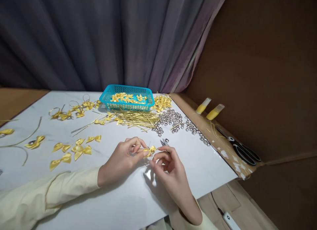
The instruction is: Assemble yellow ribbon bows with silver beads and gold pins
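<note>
My left hand (123, 156) pinches a small yellow ribbon bow (150, 151) between thumb and fingers, just above the table. A bit of thin wire seems to stick up from it. My right hand (170, 169) is curled at the bow's right side, its index fingertip close to the ribbon's edge. Its thumb and middle finger come together, but what lies between them is too small to make out. The metal tips of small scissors (164, 142) show behind the right fingers; the rest is hidden. Below the hands lies a shiny, clear-looking thing (150, 174).
Yellow bows fill part of a blue basket (126, 108). Before it lie gold wires (138, 118) and silver beads (171, 117). Loose bows (81, 150) and bows with wire loops (63, 114) spread leftward. Black-handled scissors (244, 152) and two yellow-filled tubes (203, 105) are at right.
</note>
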### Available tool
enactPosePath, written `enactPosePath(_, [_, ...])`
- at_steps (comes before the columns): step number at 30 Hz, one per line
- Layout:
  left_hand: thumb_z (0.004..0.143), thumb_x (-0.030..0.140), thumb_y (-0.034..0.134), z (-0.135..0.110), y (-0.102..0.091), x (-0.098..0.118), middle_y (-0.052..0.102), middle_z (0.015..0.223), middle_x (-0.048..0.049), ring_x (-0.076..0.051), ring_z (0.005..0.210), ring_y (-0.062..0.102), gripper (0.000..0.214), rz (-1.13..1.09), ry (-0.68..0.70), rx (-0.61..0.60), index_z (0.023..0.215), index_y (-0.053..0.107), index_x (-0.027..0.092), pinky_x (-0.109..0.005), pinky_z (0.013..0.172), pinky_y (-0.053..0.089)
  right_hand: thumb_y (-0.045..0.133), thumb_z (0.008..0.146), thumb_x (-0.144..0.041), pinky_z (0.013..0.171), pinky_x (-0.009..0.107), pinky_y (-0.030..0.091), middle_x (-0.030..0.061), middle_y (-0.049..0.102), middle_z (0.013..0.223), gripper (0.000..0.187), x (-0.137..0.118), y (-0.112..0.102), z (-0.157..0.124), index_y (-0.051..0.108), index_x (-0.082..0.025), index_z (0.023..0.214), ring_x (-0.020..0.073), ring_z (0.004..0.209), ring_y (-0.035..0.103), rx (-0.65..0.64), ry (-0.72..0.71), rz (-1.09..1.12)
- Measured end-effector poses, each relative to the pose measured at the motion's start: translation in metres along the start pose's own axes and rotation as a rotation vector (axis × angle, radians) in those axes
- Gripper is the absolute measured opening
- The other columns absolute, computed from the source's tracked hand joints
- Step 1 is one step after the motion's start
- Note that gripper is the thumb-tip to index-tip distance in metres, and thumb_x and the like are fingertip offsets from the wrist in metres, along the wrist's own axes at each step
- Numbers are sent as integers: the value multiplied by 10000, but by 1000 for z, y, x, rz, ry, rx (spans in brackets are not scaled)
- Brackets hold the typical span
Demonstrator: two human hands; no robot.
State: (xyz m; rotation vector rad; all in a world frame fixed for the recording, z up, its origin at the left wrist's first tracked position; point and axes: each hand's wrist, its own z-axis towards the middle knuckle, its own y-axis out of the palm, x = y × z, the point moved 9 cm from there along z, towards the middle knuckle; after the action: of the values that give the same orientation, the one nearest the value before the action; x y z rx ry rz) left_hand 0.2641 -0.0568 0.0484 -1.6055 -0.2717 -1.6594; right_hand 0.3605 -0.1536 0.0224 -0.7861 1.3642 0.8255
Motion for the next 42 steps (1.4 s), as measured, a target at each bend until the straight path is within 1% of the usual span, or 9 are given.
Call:
enactPosePath(3, [775,283,536,-2,2,-1,616,845,-40,-163,732,529,328,-21,-48,3,595,272,208,-308,682,410,636,752,-216,451,183,382,-48,556,665,258,-9,6,-3,479,-204,957,81,486,487,28,-132,-228])
enactPosePath(6, [779,279,532,-4,1,0,618,841,-41,-180,781,525,319,12,-32,27,586,289,209,-304,684,410,603,782,-178,463,176,403,-53,562,607,150,-15,5,-6,484,-200,871,83,484,509,128,-222,-362])
enactPosePath(9, [786,273,528,-7,-2,4,621,813,-39,-195,820,527,316,64,24,65,579,298,210,-308,696,404,587,796,-153,471,170,416,-30,631,629,94,-20,5,-8,506,-193,822,91,515,578,194,-289,-432])
enactPosePath(13, [799,254,525,-8,-3,6,623,784,-34,-199,834,535,309,113,85,89,585,306,210,-313,707,389,600,789,-156,491,182,438,4,678,637,27,-20,7,-8,605,-170,767,111,536,617,177,-312,-451])
enactPosePath(22, [806,240,538,-7,-3,3,620,770,-21,-207,857,534,311,139,95,94,593,313,209,-311,710,378,559,815,-250,439,218,372,0,560,531,200,-2,14,5,701,-146,720,94,429,452,43,-59,-266])
enactPosePath(27, [787,254,546,-4,-2,-3,628,830,-35,-220,897,527,308,109,36,84,584,319,209,-317,731,394,547,809,-295,420,211,335,-27,469,463,259,6,16,6,665,-143,635,81,399,403,-14,59,-199])
enactPosePath(32, [775,291,567,-3,1,-11,630,882,-39,-202,807,543,328,13,-89,37,591,308,206,-331,721,391,573,784,-298,418,203,354,-29,499,454,257,13,16,6,615,-139,587,74,375,418,-53,211,-85])
enactPosePath(37, [786,290,570,-2,2,-5,622,846,-16,-166,748,555,340,-169,-128,-14,618,286,209,-310,707,392,584,780,-301,409,198,329,-43,462,399,312,11,15,8,561,-143,512,67,353,400,-72,232,-79])
enactPosePath(42, [806,289,556,-1,1,-4,636,854,-22,-182,790,561,321,-114,-108,-19,632,298,212,-320,718,403,577,787,-307,383,199,288,-53,438,408,289,11,13,9,580,-140,550,60,344,359,-73,199,-127])
